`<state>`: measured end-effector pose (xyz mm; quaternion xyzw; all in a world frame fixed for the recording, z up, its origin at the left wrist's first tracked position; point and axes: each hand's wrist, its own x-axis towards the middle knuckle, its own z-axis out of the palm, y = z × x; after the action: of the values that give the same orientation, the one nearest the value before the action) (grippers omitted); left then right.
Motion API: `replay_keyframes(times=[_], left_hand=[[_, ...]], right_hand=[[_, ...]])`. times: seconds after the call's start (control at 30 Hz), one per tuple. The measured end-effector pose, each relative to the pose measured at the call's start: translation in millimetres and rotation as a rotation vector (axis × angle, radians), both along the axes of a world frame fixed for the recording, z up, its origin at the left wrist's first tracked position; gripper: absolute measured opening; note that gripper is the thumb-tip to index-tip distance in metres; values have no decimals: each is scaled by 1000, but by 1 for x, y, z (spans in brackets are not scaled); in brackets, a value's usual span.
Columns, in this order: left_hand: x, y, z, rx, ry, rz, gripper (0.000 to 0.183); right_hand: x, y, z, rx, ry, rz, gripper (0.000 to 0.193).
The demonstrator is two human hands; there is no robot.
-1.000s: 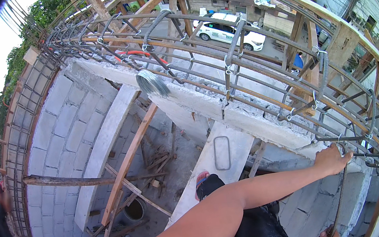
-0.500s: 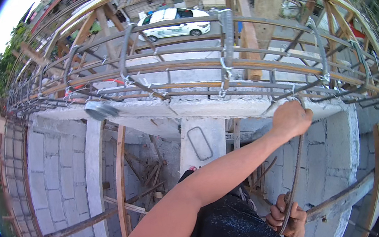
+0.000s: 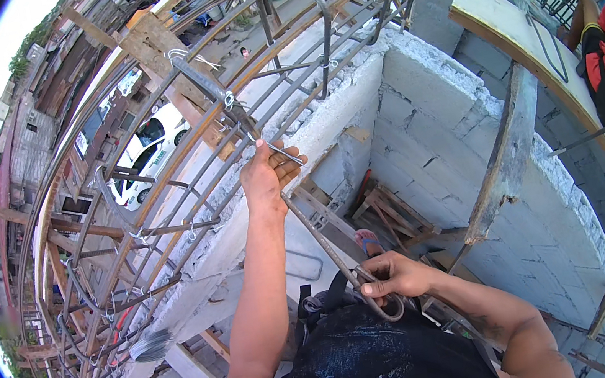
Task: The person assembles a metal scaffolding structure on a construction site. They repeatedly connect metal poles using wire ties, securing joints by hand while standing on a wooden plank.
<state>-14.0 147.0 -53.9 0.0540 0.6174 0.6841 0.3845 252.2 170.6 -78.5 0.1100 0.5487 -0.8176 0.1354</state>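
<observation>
Bent steel rod (image 3: 321,240) was clasped near its looped end by the right hand's (image 3: 392,278) closed grip, thin metal piece (image 3: 286,152) being held in the left hand's (image 3: 266,178) curled grip, with tied rebar (image 3: 327,31), slanting timber (image 3: 502,153) and block wall (image 3: 430,136) crowded around.

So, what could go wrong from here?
The bent steel bar in the right hand could slip and perhaps hit the sandalled foot below. The left hand is close to the rebar cage, so its knuckles might scrape. The wire bundle by the concrete ledge may get knocked down.
</observation>
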Motion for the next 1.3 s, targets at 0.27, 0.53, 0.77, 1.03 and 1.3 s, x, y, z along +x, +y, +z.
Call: replay_keyframes(times=[0.27,0.53,0.77,1.03,1.3], left_hand=[[0,4,-2,-10,-32,65,38],[-8,-3,-35,225,-115,155,33],[-4,13,-59,593,-96,19,32],[18,22,-6,-378,425,250,35],[11,34,-24,-259,312,422,13]], right_hand=[[-13,-30,-28,-1642,302,134,47],[-8,0,-8,-1230,-155,105,30],[-22,13,-30,-285,-278,-21,33],[-15,-5,-15,-316,-331,-90,28],[-18,8,-16,-165,-370,-93,25]])
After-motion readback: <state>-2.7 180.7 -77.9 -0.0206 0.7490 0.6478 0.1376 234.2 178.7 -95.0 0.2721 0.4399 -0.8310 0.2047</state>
